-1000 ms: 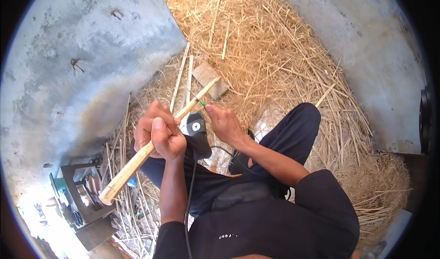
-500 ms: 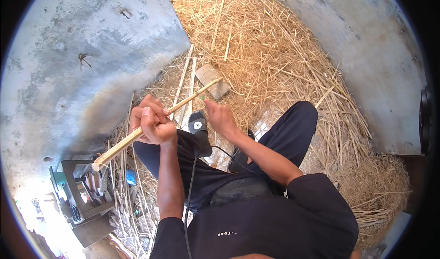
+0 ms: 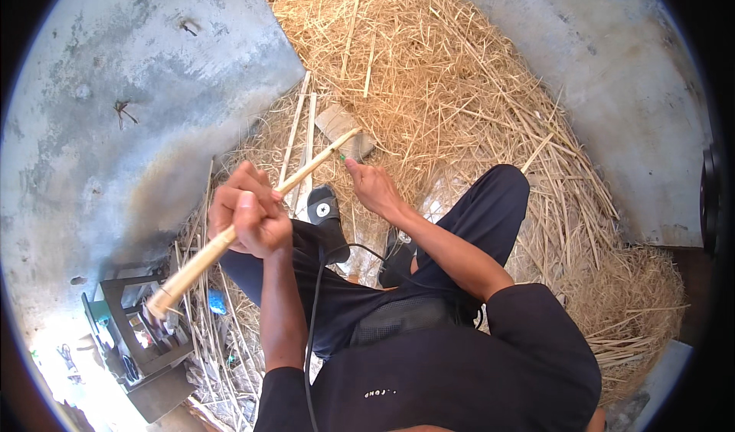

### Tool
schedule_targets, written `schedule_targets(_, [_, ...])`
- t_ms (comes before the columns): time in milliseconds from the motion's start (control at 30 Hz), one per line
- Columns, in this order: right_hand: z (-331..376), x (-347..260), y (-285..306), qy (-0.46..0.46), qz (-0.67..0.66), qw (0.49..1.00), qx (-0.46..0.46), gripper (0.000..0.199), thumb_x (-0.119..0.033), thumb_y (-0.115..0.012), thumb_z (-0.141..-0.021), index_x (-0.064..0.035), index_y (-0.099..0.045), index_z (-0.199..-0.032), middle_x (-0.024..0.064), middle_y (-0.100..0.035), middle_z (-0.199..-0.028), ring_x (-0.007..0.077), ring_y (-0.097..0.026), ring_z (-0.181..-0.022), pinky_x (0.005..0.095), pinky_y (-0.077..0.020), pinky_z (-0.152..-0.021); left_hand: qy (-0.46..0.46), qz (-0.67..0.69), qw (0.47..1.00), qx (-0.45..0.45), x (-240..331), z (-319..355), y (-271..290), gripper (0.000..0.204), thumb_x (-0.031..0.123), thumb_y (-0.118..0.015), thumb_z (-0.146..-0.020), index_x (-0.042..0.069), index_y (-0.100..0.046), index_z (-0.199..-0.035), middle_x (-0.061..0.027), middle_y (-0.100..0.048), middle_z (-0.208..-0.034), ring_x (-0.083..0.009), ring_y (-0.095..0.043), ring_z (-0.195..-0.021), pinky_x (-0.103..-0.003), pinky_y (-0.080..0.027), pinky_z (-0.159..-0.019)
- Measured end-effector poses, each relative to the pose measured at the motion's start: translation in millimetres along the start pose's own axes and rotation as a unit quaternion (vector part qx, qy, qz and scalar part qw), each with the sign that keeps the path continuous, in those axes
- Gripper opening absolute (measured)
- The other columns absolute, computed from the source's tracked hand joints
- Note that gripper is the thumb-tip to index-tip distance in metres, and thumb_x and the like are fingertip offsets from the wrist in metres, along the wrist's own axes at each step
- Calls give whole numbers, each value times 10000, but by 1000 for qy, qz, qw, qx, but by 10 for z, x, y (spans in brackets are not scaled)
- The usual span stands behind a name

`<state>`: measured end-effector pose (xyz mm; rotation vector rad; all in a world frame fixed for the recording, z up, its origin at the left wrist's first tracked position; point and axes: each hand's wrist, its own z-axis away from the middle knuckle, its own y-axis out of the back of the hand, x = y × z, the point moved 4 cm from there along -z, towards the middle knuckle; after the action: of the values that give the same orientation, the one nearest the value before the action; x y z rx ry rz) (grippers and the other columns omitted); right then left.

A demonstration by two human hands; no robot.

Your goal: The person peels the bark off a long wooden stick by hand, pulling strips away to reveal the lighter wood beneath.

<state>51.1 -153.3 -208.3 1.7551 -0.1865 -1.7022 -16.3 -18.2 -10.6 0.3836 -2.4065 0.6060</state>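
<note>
1 pale stick [image 3: 310, 169] in left hand [image 3: 253, 214], straw [image 3: 444, 88] beyond

Blotched grey walls [image 3: 153, 88], littered floor [image 3: 435, 196]

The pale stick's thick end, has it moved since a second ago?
Yes. Judged against the dark frame at lower left, the stick's thick end is now farther left and higher in the picture.

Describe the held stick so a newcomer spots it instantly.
Find the big straw heap, top centre. Below-left of it, the left hand grips the pale stick, slanting diagonally. Unlike the thin loose strips nearby, it's thick and hand-held.
</note>
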Motion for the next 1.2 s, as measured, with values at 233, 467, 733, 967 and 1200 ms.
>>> schedule_targets(233, [24, -10, -77, 18, 16, 1000, 13, 565, -383, -289, -975, 18, -549, -674, 164, -444, -454, 272, -473, -405, 445, -399, -461, -6, -13, 1000, -8, 29, 55, -20, 209, 110, -415, -720, 92, -317, -536, -36, -302, -411, -91, -221, -421, -198, -215, -359])
schedule_targets(467, [-42, -41, -49, 44, 59, 997, 32, 592, -425, -278, -974, -26, -531, -616, 138, -435, -433, 246, -451, -376, 421, -369, -400, -10, -12, 1000, 10, 7, -18, 11, 209, 85, -413, -726, 92, -323, -538, -36, -305, -409, -75, -206, -393, -191, -218, -340])
schedule_targets(733, [-445, 934, -266, -62, 141, 988, 32, 664, -431, -207, -969, 34, -623, -741, 262, -595, -648, 417, -598, -634, 491, -479, -612, -1, 8, 1000, 10, -14, -35, 21, 219, 84, -417, -724, 101, -317, -529, -31, -311, -411, -79, -225, -405, -186, -241, -349])
schedule_targets(967, [-382, 585, -364, -91, 22, 995, 23, 583, -452, -255, -953, 9, -611, -951, 276, -610, -768, 443, -601, -760, 515, -445, -662, -4, 7, 1000, -5, -42, -53, 23, 206, 104, -411, -738, 100, -324, -552, -33, -315, -414, -81, -232, -420, -195, -231, -364])
schedule_targets(1200, [-277, 2093, -662, -221, 122, 968, 13, 669, -498, -226, -938, 28, -638, -939, 310, -589, -974, 422, -575, -963, 498, -426, -831, 9, 25, 999, -21, -58, -88, 148, 218, 119, -416, -745, 112, -315, -552, -24, -311, -414, -81, -232, -423, -196, -217, -357])
